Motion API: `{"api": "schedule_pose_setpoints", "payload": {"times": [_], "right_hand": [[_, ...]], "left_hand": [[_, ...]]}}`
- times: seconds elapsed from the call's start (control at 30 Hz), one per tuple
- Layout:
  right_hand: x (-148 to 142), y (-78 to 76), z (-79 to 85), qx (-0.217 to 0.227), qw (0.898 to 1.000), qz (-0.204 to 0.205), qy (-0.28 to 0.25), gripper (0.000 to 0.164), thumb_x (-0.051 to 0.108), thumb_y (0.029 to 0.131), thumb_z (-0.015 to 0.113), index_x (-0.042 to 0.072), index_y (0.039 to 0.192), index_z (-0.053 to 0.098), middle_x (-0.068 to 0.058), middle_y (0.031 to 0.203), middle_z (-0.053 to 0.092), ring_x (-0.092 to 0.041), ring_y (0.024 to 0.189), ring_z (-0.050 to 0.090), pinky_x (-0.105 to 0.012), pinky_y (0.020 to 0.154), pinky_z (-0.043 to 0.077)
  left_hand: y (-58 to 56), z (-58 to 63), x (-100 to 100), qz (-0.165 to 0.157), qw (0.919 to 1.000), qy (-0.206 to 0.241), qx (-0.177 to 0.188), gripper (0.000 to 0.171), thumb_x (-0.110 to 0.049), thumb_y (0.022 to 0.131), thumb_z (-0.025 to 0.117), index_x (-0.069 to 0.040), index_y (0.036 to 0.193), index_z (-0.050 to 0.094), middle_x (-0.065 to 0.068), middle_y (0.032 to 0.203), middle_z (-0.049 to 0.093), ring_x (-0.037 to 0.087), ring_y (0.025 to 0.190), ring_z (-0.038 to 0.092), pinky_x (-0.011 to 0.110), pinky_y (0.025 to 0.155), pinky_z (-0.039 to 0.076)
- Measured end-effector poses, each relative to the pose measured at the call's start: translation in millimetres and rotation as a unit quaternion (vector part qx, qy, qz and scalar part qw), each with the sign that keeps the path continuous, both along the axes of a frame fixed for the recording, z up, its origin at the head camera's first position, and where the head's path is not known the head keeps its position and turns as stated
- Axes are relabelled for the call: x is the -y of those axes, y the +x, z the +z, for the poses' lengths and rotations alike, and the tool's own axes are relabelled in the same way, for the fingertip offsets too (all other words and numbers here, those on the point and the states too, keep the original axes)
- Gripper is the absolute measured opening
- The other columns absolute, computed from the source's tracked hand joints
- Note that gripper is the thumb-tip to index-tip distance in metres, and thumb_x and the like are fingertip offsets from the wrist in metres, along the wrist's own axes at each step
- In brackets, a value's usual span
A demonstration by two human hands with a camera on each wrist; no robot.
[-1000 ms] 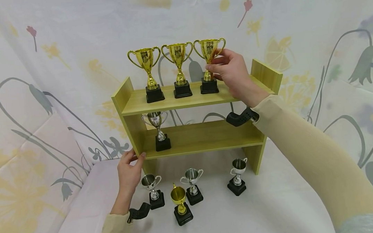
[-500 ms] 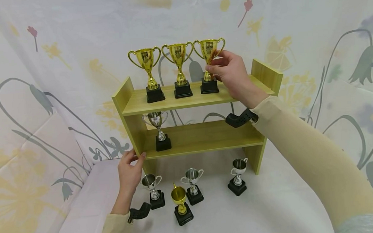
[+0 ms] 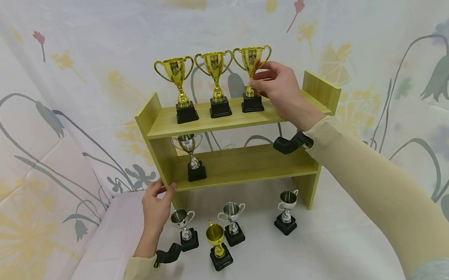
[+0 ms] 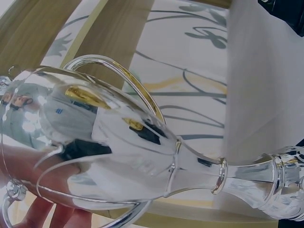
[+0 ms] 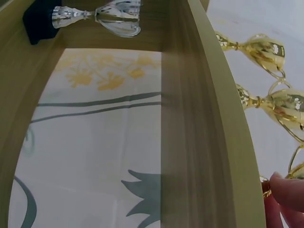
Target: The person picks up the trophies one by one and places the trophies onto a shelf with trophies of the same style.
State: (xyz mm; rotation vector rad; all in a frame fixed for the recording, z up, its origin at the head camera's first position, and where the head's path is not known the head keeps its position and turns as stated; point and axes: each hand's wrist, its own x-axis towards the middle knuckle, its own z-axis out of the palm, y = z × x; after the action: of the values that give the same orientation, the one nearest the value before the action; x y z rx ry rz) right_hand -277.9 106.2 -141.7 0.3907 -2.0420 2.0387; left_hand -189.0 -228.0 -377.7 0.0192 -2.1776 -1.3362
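Nearest: 1 gold cup (image 3: 219, 249) and 3 silver cups (image 3: 232, 218) stand on white cloth (image 3: 260, 268). Beyond, left hand (image 3: 156, 207) grips the wooden rack (image 3: 248, 160) low on its left side; rack looks rigid. Farther up, right hand (image 3: 280, 85) pinches the stem of the rightmost gold trophy (image 3: 251, 65), base apparently resting on the top shelf (image 3: 223, 122) beside 2 matching cups (image 3: 214, 65). My judgement from here: light, stiff, slick-surfaced, probably plastic; thin handles might snap, so hold the stem, just above the black base.

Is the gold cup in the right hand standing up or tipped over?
Standing up: the gold cup in the right hand has its bowl on top and its black base underneath.
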Motion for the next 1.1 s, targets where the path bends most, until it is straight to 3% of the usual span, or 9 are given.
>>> {"api": "schedule_pose_setpoints", "payload": {"times": [0.57,1.1], "right_hand": [[-7.9,8.5,-3.2,0.001,1.0,-0.002,0.029,0.047,0.004,0.092,0.069,0.008,0.137,0.057,-0.007,0.113,0.062,-0.021,0.101,0.064,-0.043,0.099,0.043],[-17.8,30.3,-6.9,-0.015,0.998,-0.011,0.053,0.045,0.005,0.092,0.069,0.007,0.136,0.059,-0.007,0.116,0.063,-0.021,0.108,0.061,-0.04,0.101,0.045]], "left_hand": [[-0.1,-1.0,-0.4,-0.002,1.0,0.005,-0.002,0.035,-0.011,0.092,0.07,-0.002,0.126,0.068,0.013,0.107,0.062,0.03,0.098,0.062,0.016,0.065,0.047],[-1.5,-1.6,0.2,0.001,1.0,-0.002,-0.001,0.036,-0.013,0.092,0.07,-0.002,0.127,0.068,0.012,0.107,0.062,0.028,0.097,0.062,0.021,0.065,0.047]]}}
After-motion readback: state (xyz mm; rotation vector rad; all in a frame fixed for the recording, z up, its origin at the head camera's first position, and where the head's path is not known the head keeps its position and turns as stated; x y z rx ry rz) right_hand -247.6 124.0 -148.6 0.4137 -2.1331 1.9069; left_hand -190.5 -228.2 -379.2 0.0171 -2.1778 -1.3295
